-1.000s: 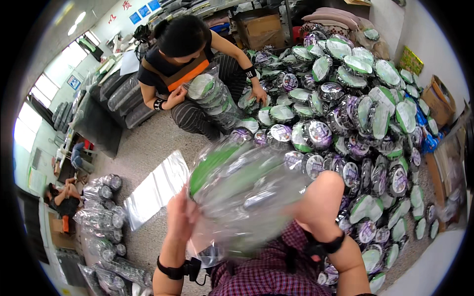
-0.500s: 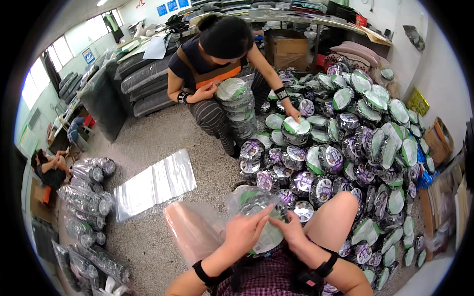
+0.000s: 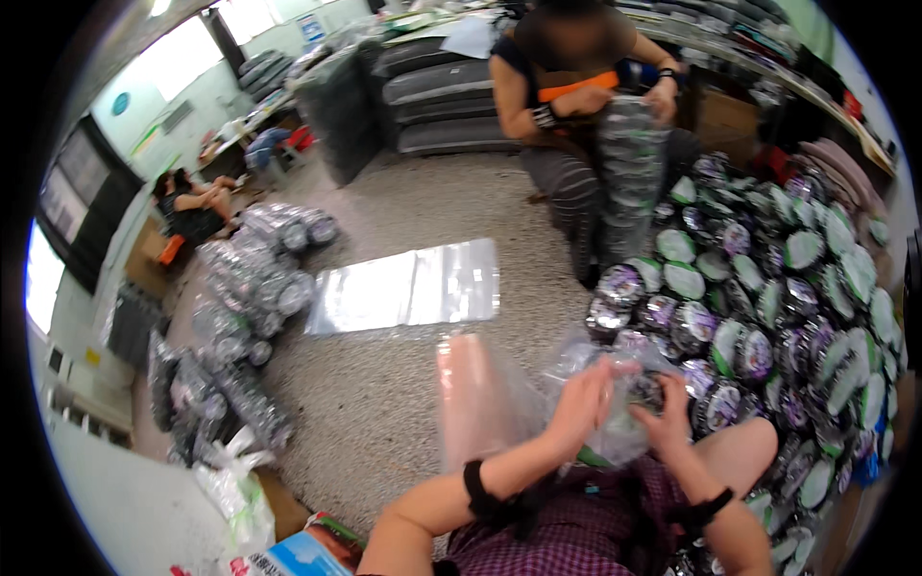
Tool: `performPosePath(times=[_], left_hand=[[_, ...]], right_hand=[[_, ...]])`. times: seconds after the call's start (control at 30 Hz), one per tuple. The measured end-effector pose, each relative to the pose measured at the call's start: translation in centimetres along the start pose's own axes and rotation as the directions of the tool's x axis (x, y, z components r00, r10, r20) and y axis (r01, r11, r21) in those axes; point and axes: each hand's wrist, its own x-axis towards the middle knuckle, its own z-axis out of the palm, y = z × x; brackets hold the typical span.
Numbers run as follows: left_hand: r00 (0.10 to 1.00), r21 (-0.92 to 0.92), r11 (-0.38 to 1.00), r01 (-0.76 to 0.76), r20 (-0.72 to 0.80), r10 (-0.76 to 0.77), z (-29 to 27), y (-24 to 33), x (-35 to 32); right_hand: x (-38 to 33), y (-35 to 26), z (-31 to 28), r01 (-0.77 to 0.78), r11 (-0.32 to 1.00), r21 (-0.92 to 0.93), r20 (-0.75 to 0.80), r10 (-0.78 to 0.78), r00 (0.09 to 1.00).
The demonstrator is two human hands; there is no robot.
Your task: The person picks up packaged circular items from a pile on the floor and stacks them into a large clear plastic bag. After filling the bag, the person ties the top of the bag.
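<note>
A clear plastic bag with round wrapped packages inside rests over my lap. My left hand lies against the bag's left side, its fingers stretched out and slightly blurred. Around the right side of the bag, near its upper end, the thumb and fingers of my right hand are curled and grip it. Plastic partly hides the packages between my hands. A transparent plastic sheet covers my left thigh.
Green-and-purple round packages form a large pile on the right. Opposite sits a co-worker holding a tall filled bag. Flat clear bags lie on the floor. Filled bags are heaped at left, above a white carrier bag.
My view has swung left, so the scene sits farther right. My left fingers have straightened along the bag. The co-worker's hand has left the pile; both hands are now at the tall bag.
</note>
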Motion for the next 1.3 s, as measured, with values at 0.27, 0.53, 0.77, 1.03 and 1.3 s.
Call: performPosePath(times=[0.27,0.53,0.77,1.03,1.3], left_hand=[[0.878,-0.748,0.469,0.469,0.336,-0.342,-0.2,3.6,3.0],[0.607,-0.812,0.001,0.584,0.436,-0.664,2.7,1.5,5.1],[0.882,-0.634,0.745,0.206,0.450,0.139,8.1,7.7,-3.7],[0.670,-0.592,0.539,0.599,0.739,0.067,7.7,4.4,0.2],[0.221,-0.384,0.343,0.857,0.876,0.429,7.2,9.1,0.2]], right_hand=[[10.1,-6.8,-5.8,0.260,0.932,-0.251,0.294,-0.183,0.938],[6.6,-3.3,-2.8,0.460,0.822,-0.336,0.853,0.059,0.518],[11.1,-2.5,-3.4,0.471,0.749,-0.467,0.729,0.023,0.684],[12.7,9.2,1.7,0.445,0.818,-0.365,0.260,-0.369,0.892],[6.4,9.8,3.5,-0.385,0.923,0.021,0.699,0.262,0.666]])
